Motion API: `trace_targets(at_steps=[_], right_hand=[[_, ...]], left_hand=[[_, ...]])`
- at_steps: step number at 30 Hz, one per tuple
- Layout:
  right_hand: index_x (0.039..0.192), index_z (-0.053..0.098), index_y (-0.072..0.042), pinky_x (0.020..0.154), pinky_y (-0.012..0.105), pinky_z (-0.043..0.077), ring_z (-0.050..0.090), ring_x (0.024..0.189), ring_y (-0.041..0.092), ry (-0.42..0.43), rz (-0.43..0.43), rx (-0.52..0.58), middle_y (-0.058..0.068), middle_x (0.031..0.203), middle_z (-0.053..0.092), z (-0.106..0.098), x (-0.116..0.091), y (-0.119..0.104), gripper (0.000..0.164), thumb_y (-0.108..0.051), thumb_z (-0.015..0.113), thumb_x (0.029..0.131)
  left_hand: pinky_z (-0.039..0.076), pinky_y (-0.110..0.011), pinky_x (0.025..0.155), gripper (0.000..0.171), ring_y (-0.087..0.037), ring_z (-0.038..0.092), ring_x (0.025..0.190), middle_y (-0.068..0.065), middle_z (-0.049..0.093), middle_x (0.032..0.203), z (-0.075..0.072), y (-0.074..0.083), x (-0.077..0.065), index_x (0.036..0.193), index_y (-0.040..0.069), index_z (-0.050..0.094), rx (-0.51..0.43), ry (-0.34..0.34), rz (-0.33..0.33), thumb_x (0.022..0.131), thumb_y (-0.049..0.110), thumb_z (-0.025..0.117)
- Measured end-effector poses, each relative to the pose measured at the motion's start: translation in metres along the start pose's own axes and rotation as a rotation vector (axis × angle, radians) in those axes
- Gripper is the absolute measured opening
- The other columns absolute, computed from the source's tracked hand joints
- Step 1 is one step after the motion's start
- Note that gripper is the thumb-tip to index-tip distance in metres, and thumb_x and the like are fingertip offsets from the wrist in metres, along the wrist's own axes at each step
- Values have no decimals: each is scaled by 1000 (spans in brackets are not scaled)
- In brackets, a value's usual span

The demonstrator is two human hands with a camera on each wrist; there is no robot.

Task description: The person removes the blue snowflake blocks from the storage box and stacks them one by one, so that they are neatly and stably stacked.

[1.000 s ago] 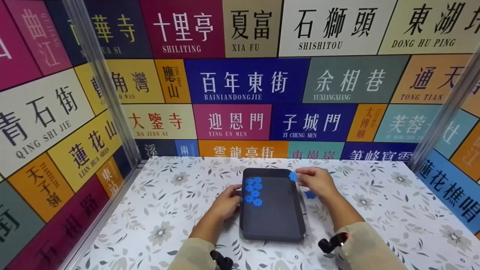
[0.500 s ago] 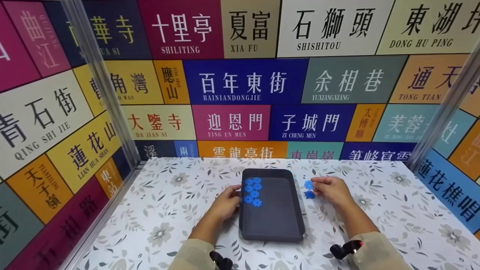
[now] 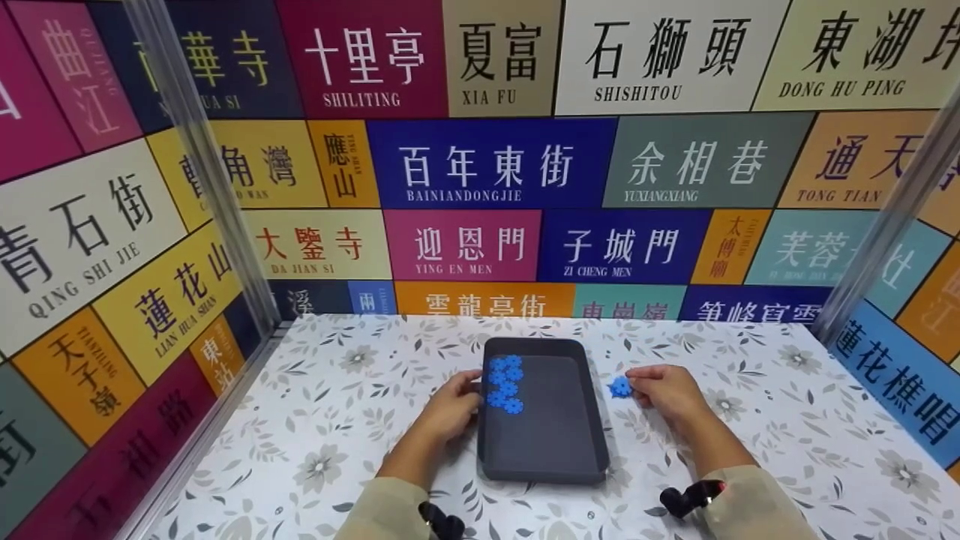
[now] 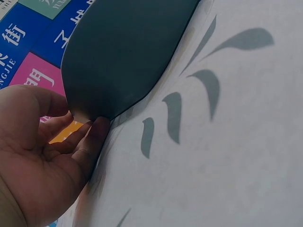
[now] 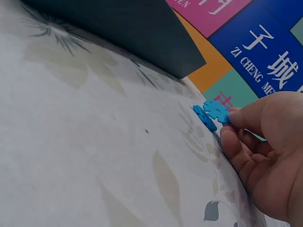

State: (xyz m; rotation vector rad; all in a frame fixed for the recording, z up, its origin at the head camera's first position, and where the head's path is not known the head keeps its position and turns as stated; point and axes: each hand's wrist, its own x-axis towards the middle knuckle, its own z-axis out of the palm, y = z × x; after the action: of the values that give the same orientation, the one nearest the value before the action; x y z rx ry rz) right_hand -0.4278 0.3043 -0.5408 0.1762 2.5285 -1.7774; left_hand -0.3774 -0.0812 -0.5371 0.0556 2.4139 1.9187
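My right hand [image 3: 666, 390] pinches a blue notched snowflake disc [image 5: 216, 110] between thumb and fingertip, to the right of the tray. Right up against that disc is more blue disc plastic [image 5: 204, 118] on the cloth; the two overlap in the head view. My left hand [image 3: 454, 405] grips the left wall of the dark grey rectangular tray [image 3: 544, 450], as the left wrist view [image 4: 52, 146] also shows at close range. Inside the tray, several blue snowflake discs [image 3: 507, 382] lie clustered along the far left side.
A white tablecloth [image 3: 360, 427] with grey flowers and leaves covers the table. Walls of coloured sign panels [image 3: 487, 161] stand behind and at both sides, with clear corner strips [image 3: 202, 165] at the edges.
My right hand has moved from the tray's far right corner rightward and nearer, carrying its disc down to the blue plastic on the cloth. The left hand and tray stay put.
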Motion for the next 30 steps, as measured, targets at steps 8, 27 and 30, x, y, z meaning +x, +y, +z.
trace_targets(at_steps=[8, 27, 30], right_hand=[[124, 75, 4, 68, 25, 57, 65, 74, 10, -16, 10, -40, -2, 84, 74, -2, 2, -2, 29, -14, 70, 100], [116, 80, -1, 68, 24, 59, 68, 73, 9, 45, 30, -111, -7, 82, 76, 1, 3, -3, 28, -19, 78, 95], [115, 80, -1, 67, 24, 58, 68, 73, 9, 49, 32, -108, -6, 83, 76, 1, 3, -2, 28, -19, 79, 95]], left_hand=[[58, -41, 97, 57, -29, 68, 119, -21, 66, 143, -1, 0, 0, 153, 5, 55, 11, -3, 7, 96, 8, 57], [58, -43, 98, 57, -29, 67, 120, -21, 67, 140, 0, 0, -2, 153, 4, 56, 6, 3, 14, 95, 8, 58], [58, -43, 98, 57, -31, 67, 121, -22, 67, 141, 0, 0, -2, 153, 3, 55, 9, -1, 19, 96, 8, 57]])
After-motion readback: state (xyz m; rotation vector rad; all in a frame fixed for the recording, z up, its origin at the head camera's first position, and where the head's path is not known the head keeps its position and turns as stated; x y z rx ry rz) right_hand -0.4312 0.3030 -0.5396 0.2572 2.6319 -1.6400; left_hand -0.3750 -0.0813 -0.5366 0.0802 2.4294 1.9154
